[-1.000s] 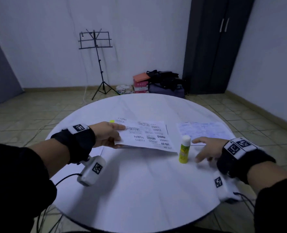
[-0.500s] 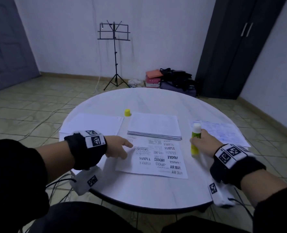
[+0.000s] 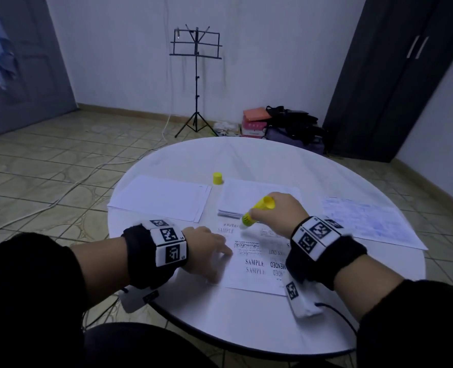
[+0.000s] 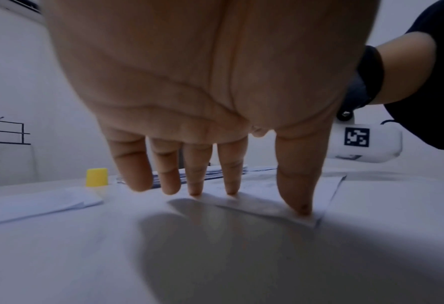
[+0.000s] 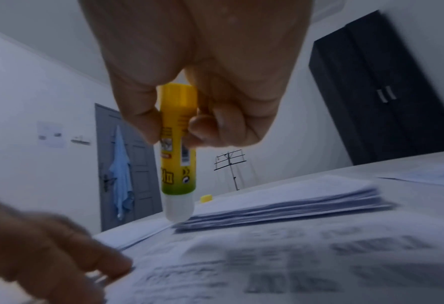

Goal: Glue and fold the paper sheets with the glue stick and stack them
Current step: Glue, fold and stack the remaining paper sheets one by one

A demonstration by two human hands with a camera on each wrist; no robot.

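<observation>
The table [image 3: 246, 322] is carrying all the work, laid out within reach of both hands. A flat pile [image 3: 161, 196] is lying at 10 o'clock and a folded stack [image 3: 246, 192] at 12 o'clock; judging by the task, one is feeding sheets and the other is collecting finished ones. A loose page [image 3: 366, 221] is resting at 2 o'clock. The printed sheet [image 3: 254, 261] is lying at the centre, nearest the person, where glue is going on.

The left hand [image 3: 206, 251] is pressing the sheet's 9 o'clock edge with straight, spread fingers [image 4: 297, 185], probably to stop the paper dragging under the glue. The right hand [image 3: 278, 213] is gripping the glue stick [image 3: 257, 211], fingers curled round its barrel, tip tilted down at the sheet's 12 o'clock edge; actual contact cannot be confirmed. The cap [image 3: 217, 178] is standing at 12 o'clock, clear of the work.
</observation>
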